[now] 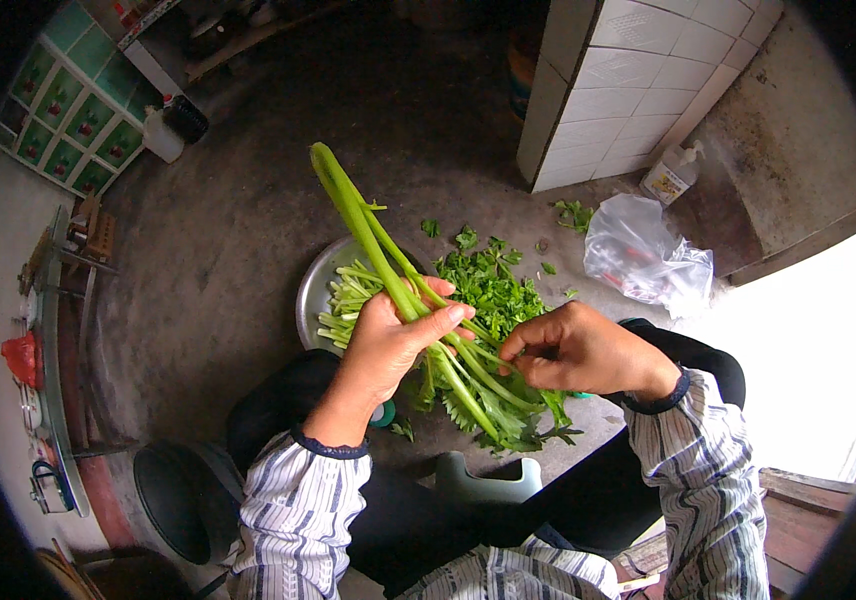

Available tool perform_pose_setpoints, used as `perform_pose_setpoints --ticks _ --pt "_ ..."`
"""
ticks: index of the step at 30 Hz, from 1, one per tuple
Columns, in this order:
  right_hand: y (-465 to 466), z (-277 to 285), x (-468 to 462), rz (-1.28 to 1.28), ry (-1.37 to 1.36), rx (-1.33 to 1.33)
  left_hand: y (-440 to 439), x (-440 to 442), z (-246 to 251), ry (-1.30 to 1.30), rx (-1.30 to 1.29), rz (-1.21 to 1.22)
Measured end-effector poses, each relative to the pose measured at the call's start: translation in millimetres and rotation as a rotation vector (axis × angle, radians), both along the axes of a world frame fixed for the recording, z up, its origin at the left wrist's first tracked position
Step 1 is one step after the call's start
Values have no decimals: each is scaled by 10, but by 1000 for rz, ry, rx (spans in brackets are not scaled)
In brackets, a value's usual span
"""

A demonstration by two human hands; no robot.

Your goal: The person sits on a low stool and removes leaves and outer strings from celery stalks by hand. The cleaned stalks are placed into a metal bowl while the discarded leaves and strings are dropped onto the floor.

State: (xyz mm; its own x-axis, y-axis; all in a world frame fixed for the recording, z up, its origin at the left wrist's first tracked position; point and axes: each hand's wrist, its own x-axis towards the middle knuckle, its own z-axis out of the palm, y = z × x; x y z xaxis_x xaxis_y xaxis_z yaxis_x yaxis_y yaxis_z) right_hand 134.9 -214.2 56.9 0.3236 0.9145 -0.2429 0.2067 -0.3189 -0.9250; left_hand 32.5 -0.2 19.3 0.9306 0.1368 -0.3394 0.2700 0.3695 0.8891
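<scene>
My left hand [405, 330] is closed around a bunch of celery stalks [364, 225], whose thick ends point up and to the left while the leafy ends hang down to the right. At the leafy side, my right hand [574, 349] pinches a thin stem or leaf of the bunch between thumb and fingers. Beneath the stalks, a round metal tray [309, 300] holds cut pale green celery pieces [345, 300]. A pile of celery leaves [492, 289] lies on the floor to the right of the tray, partly hidden by my hands.
A clear plastic bag [645, 251] and a pump bottle [672, 174] lie right, near a white tiled wall [623, 97]. Scattered leaves [574, 215] dot the floor. A pale plastic stool [488, 480] is between my legs. Left are a dark bucket [180, 502] and a glass-topped table [64, 375].
</scene>
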Motion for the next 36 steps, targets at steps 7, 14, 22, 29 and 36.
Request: perform_pose_setpoints --ticks 7,14,22,29,36 --pt "16 -113 -8 -54 16 27 34 1 -10 6 -45 41" --pt "-92 -103 103 -9 63 1 73 11 -11 -24 -26 115" --pt "-112 -42 98 -144 180 41 89 23 3 -53 -47 169" --pt "-58 5 53 -55 88 66 90 29 12 -52 -37 169" --pt "-77 -2 28 -103 93 6 64 23 -7 -41 -10 150"
